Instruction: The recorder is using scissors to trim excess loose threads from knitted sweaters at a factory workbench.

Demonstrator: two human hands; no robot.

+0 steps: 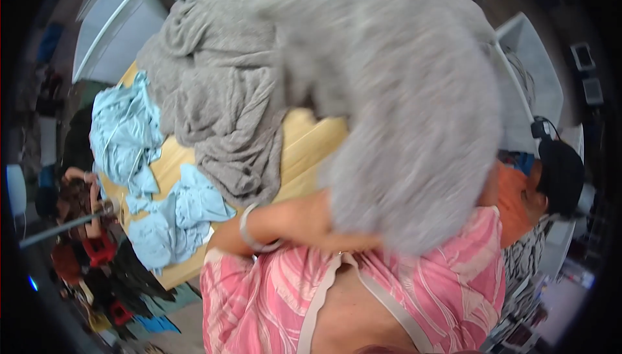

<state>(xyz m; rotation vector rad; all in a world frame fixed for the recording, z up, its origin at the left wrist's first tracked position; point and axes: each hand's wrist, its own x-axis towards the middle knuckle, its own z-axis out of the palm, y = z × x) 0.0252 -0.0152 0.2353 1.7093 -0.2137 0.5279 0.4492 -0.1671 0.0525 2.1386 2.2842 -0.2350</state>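
Note:
A large grey knitted cloth (414, 114) hangs raised in front of me, blurred by motion and covering much of the view. My left arm, with a white bangle at the wrist, reaches across my body, and my left hand (353, 238) lies against the cloth's lower edge, fingers smeared and partly covered. Only a bit of my right arm shows beside the cloth; my right hand is hidden behind it. More grey knit fabric (220, 88) lies heaped and creased on the wooden table (310, 143). Left of it rest two crumpled light blue garments, one farther (126, 133) and one nearer (175, 221).
Pale bins or shelves stand behind the table at left (107, 46) and right (534, 62). A person in orange with a black cap (560, 172) is close on my right. Other people (81, 201) and dark clothing are at the left, beside a grey pole (68, 225).

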